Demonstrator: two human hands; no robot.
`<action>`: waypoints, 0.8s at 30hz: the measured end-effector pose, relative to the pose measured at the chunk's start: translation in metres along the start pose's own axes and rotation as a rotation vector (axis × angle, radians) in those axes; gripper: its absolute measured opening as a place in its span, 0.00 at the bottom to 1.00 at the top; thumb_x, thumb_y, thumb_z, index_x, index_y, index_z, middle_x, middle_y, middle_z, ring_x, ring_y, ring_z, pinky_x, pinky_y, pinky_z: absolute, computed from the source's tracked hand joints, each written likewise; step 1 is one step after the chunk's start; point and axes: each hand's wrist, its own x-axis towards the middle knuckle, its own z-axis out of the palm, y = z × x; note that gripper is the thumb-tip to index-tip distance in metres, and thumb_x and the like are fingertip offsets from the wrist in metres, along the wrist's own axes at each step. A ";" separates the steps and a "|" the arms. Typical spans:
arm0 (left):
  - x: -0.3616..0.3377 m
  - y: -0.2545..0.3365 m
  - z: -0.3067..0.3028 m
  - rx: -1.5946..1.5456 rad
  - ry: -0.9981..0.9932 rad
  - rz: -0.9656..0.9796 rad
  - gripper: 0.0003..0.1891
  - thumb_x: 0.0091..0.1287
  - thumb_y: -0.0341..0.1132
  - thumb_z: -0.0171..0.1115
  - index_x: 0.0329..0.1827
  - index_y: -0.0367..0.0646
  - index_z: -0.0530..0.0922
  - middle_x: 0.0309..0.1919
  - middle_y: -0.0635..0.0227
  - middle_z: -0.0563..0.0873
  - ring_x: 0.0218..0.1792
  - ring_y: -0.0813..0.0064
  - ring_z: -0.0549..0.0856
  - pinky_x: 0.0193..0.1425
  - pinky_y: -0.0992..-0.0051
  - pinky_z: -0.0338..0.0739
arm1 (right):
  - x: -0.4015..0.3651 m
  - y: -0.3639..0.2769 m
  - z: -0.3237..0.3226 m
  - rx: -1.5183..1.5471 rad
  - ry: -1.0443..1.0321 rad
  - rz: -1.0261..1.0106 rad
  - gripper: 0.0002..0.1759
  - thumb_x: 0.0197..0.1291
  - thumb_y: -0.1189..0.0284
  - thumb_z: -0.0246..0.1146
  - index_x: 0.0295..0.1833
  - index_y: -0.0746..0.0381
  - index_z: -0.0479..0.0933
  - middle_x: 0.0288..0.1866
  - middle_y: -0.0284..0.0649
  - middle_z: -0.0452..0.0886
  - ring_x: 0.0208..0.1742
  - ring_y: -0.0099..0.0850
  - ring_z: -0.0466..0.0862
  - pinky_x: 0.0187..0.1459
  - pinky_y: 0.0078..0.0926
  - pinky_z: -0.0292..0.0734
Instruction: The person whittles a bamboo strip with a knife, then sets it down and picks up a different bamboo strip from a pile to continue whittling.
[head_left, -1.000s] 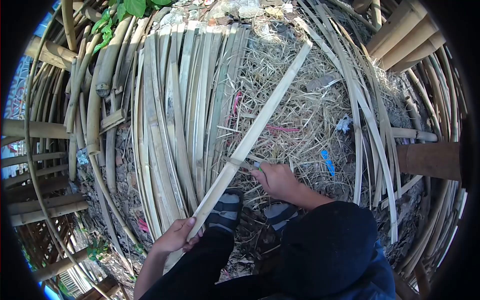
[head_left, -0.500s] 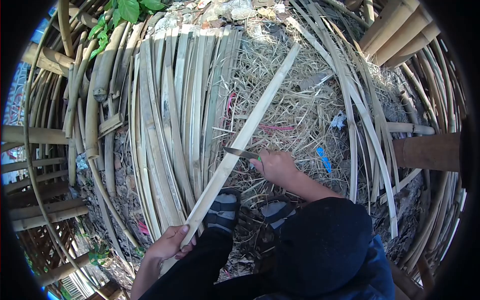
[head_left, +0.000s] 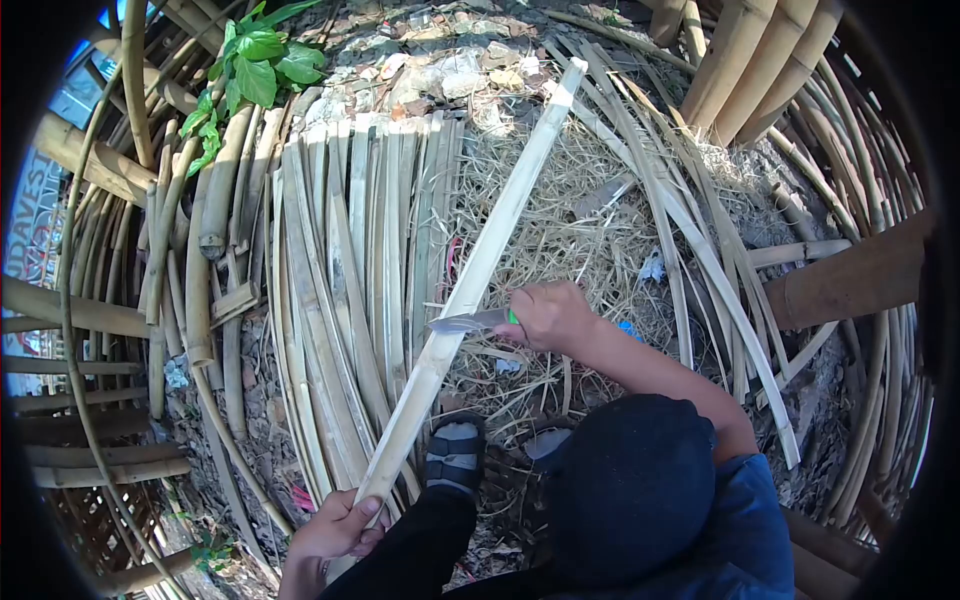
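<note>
A long pale bamboo strip [head_left: 510, 215] slants from the lower left up to the top middle of the head view. My left hand [head_left: 338, 527] is closed around its lower end, thumb on top, beside my knee. In my right hand [head_left: 552, 317] is a knife [head_left: 468, 322] with a green-marked handle; the fist hides most of that handle. The blade lies across the strip near its middle and touches it. My sandalled foot [head_left: 456, 455] is just right of the strip.
Split bamboo strips [head_left: 340, 250] lie side by side at left. Shavings [head_left: 570, 230] cover the ground ahead. More strips [head_left: 700, 235] lie at right, near thick bamboo poles [head_left: 765, 65]. A bamboo post [head_left: 850, 280] juts in from the right. Green leaves [head_left: 260, 65] hang at upper left.
The camera view has tilted and shifted. My right hand and the knife sit slightly lower along the strip, and the right forearm shows more. My left hand still grips the lower end.
</note>
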 end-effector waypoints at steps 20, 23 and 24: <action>-0.026 -0.046 -0.028 0.310 0.088 -0.152 0.21 0.81 0.46 0.51 0.36 0.38 0.78 0.15 0.74 0.73 0.13 0.83 0.72 0.17 0.78 0.67 | 0.000 0.081 -0.072 -0.180 -0.124 0.710 0.30 0.76 0.51 0.48 0.37 0.68 0.76 0.24 0.55 0.78 0.29 0.55 0.82 0.34 0.51 0.75; -0.013 -0.031 -0.023 0.275 0.100 -0.222 0.23 0.80 0.51 0.51 0.39 0.37 0.79 0.17 0.74 0.74 0.15 0.82 0.73 0.19 0.78 0.67 | 0.005 0.029 -0.073 0.154 -0.293 0.674 0.28 0.74 0.50 0.52 0.37 0.67 0.76 0.26 0.55 0.79 0.28 0.53 0.80 0.32 0.48 0.73; -0.008 -0.030 -0.024 0.231 0.085 -0.183 0.23 0.80 0.50 0.50 0.40 0.36 0.79 0.17 0.74 0.73 0.15 0.82 0.72 0.18 0.78 0.66 | 0.003 0.015 -0.065 0.259 -0.325 0.627 0.26 0.74 0.52 0.55 0.37 0.66 0.76 0.26 0.51 0.79 0.27 0.48 0.79 0.32 0.46 0.72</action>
